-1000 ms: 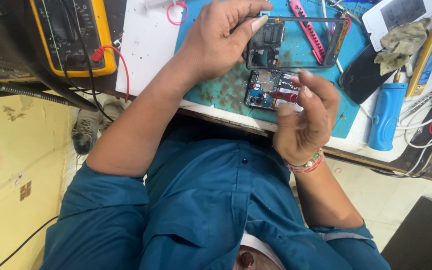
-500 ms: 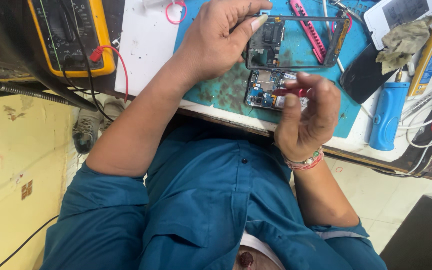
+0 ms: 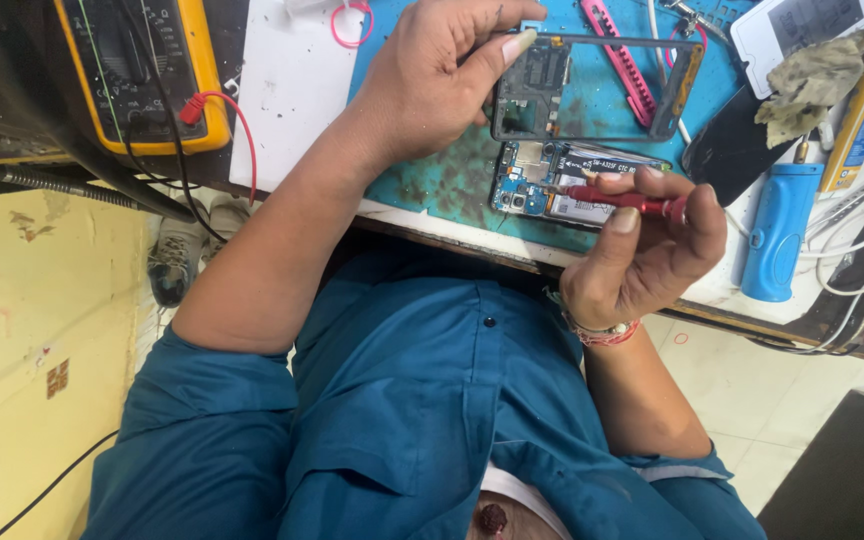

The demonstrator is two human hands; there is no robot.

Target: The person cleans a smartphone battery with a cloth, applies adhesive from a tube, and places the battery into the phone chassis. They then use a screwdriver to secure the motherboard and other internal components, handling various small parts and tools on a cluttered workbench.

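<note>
Head view, single entry.

- Left hand [image 3: 442, 75]: at 12 o'clock, fingers closed on the upper-left corner of the frame [image 3: 592, 88], a dark, hollow phone housing. It is lifted off the mat and tilted clear, apparently to leave the board beneath open to the tool.
- Right hand [image 3: 652, 255]: at 3 o'clock of centre, fingers and thumb pinched together around the screwdriver [image 3: 622, 198], a slim red tool. The shaft lies nearly level, tip pointing toward 9 o'clock, right over the phone; a pencil-style hold, suited to fine work.
- Phone [image 3: 562, 190]: opened, board and battery exposed, flat on the mat at the near edge of the bench, just below the frame and between the two hands. Lying flat keeps it steady under the tip.
- Mat [image 3: 432, 185]: teal, stained, under the phone.
- Meter [image 3: 142, 70]: yellow-cased, at 10 o'clock, red lead curling out; set aside, well apart from the hands.
- Tweezers case [image 3: 624, 62]: pink strip on the mat, seen through the frame's opening.
- Blue handle [image 3: 777, 230]: at 3 o'clock, beside the right hand, untouched.
- Rag [image 3: 807, 85]: grey, at 2 o'clock, on a dark panel.
</note>
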